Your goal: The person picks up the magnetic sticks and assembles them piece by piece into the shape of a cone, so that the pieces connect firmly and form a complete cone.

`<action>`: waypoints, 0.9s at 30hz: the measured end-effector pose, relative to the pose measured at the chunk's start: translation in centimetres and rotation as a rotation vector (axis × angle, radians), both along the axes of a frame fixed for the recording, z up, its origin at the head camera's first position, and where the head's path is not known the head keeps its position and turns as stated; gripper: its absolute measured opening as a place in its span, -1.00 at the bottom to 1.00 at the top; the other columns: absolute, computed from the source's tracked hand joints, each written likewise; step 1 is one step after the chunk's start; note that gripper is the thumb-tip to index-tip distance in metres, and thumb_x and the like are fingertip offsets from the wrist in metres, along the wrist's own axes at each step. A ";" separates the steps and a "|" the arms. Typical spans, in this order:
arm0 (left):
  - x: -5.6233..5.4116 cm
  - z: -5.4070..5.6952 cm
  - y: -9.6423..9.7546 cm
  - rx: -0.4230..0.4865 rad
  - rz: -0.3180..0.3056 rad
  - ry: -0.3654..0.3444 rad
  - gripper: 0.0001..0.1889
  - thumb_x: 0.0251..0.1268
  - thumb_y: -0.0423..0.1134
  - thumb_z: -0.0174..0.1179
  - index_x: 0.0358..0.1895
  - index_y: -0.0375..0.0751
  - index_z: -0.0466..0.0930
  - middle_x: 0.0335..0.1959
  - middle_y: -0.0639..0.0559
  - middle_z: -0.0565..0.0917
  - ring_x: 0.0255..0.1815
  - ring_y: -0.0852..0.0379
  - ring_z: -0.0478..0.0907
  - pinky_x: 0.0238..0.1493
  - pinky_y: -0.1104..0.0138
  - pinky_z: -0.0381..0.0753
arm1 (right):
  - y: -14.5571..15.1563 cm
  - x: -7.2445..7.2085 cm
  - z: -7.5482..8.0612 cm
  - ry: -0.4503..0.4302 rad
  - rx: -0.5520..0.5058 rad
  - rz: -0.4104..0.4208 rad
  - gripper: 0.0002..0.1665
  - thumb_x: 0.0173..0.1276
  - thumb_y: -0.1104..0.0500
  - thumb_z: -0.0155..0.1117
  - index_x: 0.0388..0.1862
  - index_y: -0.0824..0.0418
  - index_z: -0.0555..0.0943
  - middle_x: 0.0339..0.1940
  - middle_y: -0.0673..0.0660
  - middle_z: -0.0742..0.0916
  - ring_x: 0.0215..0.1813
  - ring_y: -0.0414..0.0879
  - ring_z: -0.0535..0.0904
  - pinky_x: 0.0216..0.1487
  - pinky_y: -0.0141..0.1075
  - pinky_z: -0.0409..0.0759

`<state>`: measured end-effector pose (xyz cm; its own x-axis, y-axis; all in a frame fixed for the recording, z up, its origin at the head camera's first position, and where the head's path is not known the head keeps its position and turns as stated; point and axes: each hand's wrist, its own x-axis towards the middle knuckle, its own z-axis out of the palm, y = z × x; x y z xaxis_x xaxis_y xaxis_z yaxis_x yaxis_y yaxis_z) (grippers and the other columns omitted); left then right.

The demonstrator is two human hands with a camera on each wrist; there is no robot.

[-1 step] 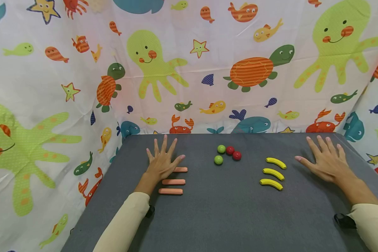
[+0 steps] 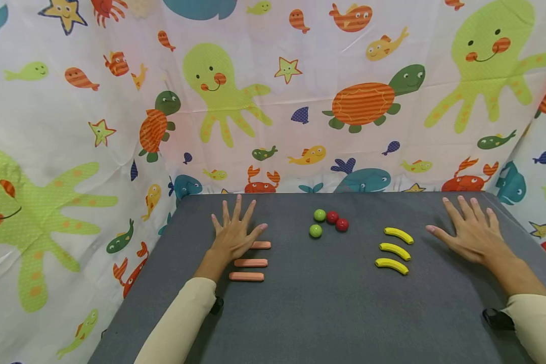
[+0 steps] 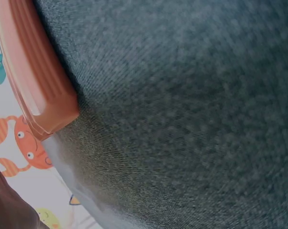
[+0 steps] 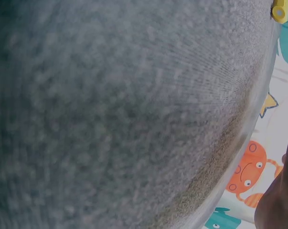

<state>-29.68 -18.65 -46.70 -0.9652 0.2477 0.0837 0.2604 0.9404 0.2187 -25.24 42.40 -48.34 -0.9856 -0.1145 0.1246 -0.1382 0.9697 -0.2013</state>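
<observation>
Fingers (image 2: pixel 237 207) of the left hand (image 2: pixel 231 237) spread, released — 3 pink bars (image 2: pixel 251 263) lie at its 5 o'clock. The right hand (image 2: pixel 475 235) is likewise splayed, 3 yellow bananas (image 2: pixel 395 251) at its 9 o'clock — 2 green balls (image 2: pixel 316 231) and 2 red balls (image 2: pixel 342 225) sit toward the bench's (image 2: pixel 309 313) 12 o'clock.

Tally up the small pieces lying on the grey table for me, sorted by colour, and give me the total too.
Pink sticks: 3
Yellow bananas: 3
Green balls: 2
Red balls: 2
Total: 10
</observation>
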 end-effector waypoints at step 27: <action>1.5 1.6 7.3 0.553 -0.149 0.046 -0.30 0.54 0.08 0.29 0.60 -0.12 0.35 0.42 -0.22 0.46 0.38 -0.20 0.50 0.31 -0.10 0.58 | -8.5 4.1 3.4 0.033 -0.328 0.086 0.10 0.44 -0.17 0.44 0.66 0.41 0.18 0.44 0.57 0.43 0.40 0.54 0.30 0.23 0.60 0.28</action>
